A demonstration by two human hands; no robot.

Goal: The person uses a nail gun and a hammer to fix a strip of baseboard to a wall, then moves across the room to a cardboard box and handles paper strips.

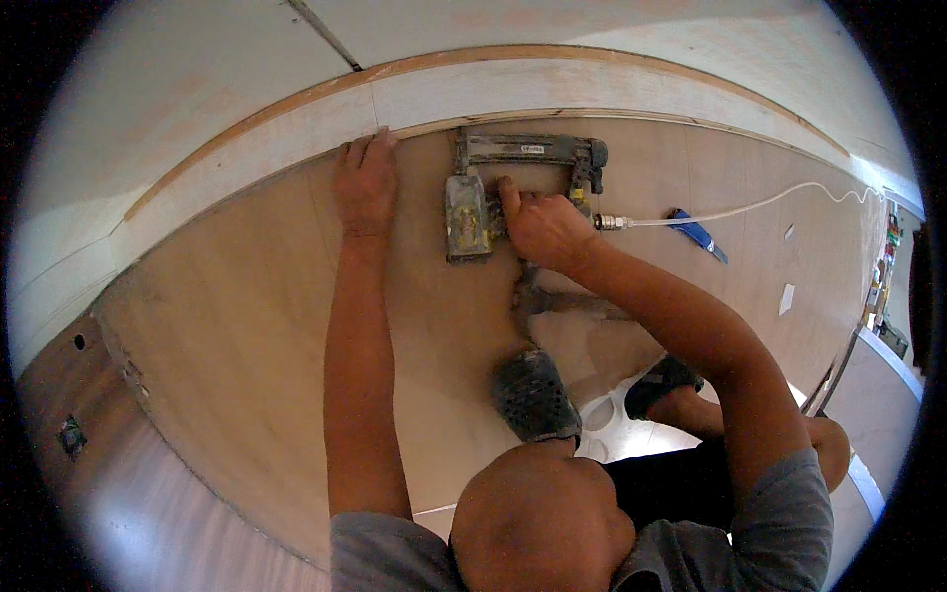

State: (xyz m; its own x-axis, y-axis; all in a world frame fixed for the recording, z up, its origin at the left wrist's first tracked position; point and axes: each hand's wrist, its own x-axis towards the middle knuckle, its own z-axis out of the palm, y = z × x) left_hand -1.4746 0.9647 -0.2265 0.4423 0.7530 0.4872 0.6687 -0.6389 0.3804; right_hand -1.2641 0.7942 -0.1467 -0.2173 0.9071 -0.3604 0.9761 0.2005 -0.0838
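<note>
My left hand (366,187) rests against the lower edge of a long white baseboard strip (419,103), fingertips on the board and thumb stretched out. My right hand (545,229) is wrapped around the handle of a worn, dusty nail gun (468,219), with the thumb raised along its body. The gun lies low over the wood-coloured panel, its nose end close to the baseboard. From its right side a metal coupling (613,223) joins a thin white air hose (755,210). Below my right wrist is a hammer (531,294), partly hidden by the forearm.
A blue utility knife (696,233) and a white scrap (786,299) lie on the panel (237,326) to the right. My foot in a dark clog (535,395) stands on it; the other shoe (663,385) is by a white plastic piece (602,412). Dark wood boards (168,493) border the left.
</note>
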